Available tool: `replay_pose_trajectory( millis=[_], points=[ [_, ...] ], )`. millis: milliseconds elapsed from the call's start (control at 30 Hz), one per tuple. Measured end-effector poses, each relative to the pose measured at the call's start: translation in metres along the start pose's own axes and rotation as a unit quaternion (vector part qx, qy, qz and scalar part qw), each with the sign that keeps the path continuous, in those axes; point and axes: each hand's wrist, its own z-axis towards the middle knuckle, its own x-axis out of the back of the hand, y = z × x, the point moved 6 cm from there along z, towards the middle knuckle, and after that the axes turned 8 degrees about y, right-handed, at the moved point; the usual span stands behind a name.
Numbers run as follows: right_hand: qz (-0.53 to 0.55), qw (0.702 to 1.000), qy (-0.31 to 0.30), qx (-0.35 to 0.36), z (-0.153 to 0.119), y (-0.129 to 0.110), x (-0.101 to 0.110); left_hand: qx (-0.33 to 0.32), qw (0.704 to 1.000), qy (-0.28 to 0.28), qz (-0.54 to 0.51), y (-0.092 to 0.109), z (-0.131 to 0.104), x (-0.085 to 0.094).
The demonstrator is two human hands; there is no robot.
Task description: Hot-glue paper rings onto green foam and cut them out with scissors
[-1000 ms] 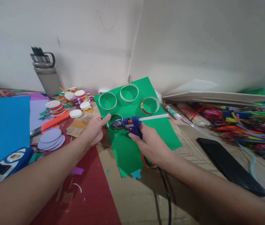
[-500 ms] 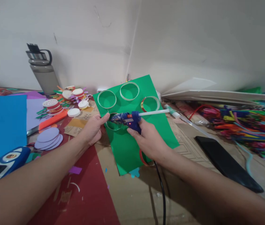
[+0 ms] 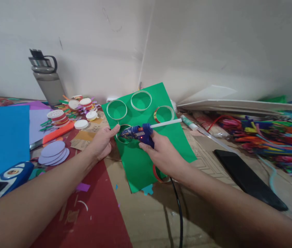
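Right hand (image 3: 162,155) grips the blue glue gun (image 3: 138,132) by its handle, fingers wrapped around it. Left hand (image 3: 101,141) lies open, its thumb tip touching the left rim of the ring (image 3: 124,134) on the green sheet (image 3: 146,151). That ring sits near the sheet's left edge, between the two hands. The gun's long axis runs nearly level, nozzle pointing left over the ring, white glue stick (image 3: 165,123) trailing right. Its black cord (image 3: 178,206) drops toward the near edge. Three more rings (image 3: 141,100) stand along the sheet's far edge.
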Motion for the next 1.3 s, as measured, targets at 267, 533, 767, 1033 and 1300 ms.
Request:
replay_pose_trajectory(
  millis=[267, 533, 767, 1033, 1300],
  points=[
    [0.03, 0.999, 0.041, -0.002, 0.003, 0.002, 0.001, 0.013, 1.0, 0.002, 0.005, 0.0, -0.002, -0.002],
    [-0.014, 1.0, -0.013, -0.003, -0.002, 0.001, 0.002, 0.001, 1.0, -0.004, -0.007, 0.001, 0.001, 0.0],
    [-0.055, 0.998, -0.014, 0.002, -0.004, -0.006, 0.014, -0.006, 1.0, -0.012, -0.002, 0.0, 0.0, 0.0],
    [0.009, 1.0, 0.008, 0.009, -0.003, 0.002, 0.002, -0.008, 1.0, -0.006, -0.001, 0.0, 0.0, -0.002],
    [-0.06, 0.998, -0.021, 0.011, -0.004, -0.004, 0.015, -0.049, 0.999, 0.005, 0.018, 0.005, -0.003, 0.0]
  ],
)
